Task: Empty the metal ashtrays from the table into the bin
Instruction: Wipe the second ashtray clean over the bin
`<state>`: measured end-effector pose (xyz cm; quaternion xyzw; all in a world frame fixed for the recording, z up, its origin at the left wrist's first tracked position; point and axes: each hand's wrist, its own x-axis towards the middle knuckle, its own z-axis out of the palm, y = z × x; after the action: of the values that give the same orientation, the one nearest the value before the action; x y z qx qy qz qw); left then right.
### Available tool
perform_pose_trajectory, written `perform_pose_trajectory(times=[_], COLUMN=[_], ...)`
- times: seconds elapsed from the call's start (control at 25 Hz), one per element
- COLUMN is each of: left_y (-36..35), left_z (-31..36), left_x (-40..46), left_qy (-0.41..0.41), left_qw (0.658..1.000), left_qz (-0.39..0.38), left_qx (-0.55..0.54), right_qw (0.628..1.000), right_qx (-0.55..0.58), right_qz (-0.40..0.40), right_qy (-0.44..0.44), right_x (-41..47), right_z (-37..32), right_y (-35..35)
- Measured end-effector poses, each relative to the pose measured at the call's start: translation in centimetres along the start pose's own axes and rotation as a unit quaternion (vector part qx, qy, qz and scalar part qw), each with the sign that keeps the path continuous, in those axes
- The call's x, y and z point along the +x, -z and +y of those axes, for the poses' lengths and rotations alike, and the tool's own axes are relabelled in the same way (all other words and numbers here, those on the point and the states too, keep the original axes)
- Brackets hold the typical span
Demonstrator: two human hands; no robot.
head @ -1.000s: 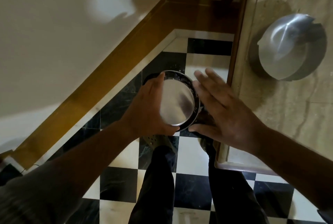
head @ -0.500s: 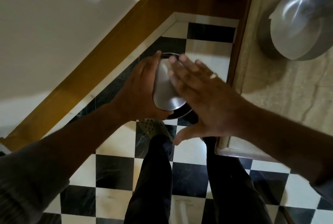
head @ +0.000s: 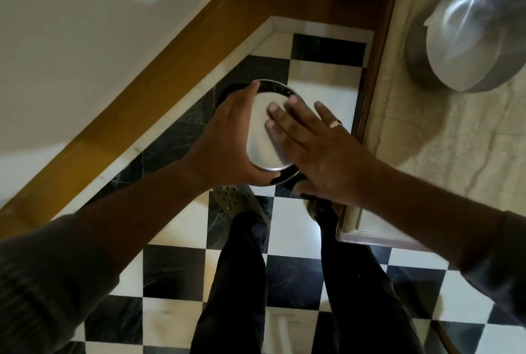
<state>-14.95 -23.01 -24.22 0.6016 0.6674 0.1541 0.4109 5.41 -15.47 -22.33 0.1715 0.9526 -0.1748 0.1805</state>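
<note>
**Ashtray Being Tapped Out Over the Bin**

You are holding an upturned metal ashtray (head: 263,137) over the round bin (head: 280,89) on the floor, its flat base facing up at you so that whatever is inside is falling straight down through the bin's mouth. Your left hand (head: 227,143) is wrapping the ashtray's near-left side, thumb and fingers pressed against its wall in a firm grip. Your right hand (head: 318,151) is lying flat with fingers spread on the base, gripping nothing; judging by the pose, you are patting the bottom to knock loose any stuck ash.

The bin's rim is showing just beyond and to the right of the ashtray, so the two are lining up closely, which should be keeping ash off the checkered floor (head: 310,274). A second ashtray (head: 472,38) is waiting on the marble table (head: 444,140) to your right, well apart from your hands. The table's edge is running just beside your right wrist and the wooden skirting (head: 176,69) is closing in behind the bin, leaving you a tight corner; the open room for moving is lying back toward your feet.
</note>
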Motion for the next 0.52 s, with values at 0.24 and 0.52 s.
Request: perform_pose_trajectory(times=[0.24, 0.52], left_y=[1.8, 5.0], left_z=[-0.5, 0.3], left_x=[0.0, 0.8], left_qy=[0.023, 0.275], left_qw=[0.999, 0.89], left_qz=[0.012, 0.029], left_qx=[-0.045, -0.362], right_qw=[0.99, 0.857], right_qx=[0.09, 0.464], right_qz=[0.105, 0.175], right_qy=[-0.036, -0.144], right_x=[0.8, 1.2], right_z=[0.1, -1.8], right_y=[0.1, 1.5])
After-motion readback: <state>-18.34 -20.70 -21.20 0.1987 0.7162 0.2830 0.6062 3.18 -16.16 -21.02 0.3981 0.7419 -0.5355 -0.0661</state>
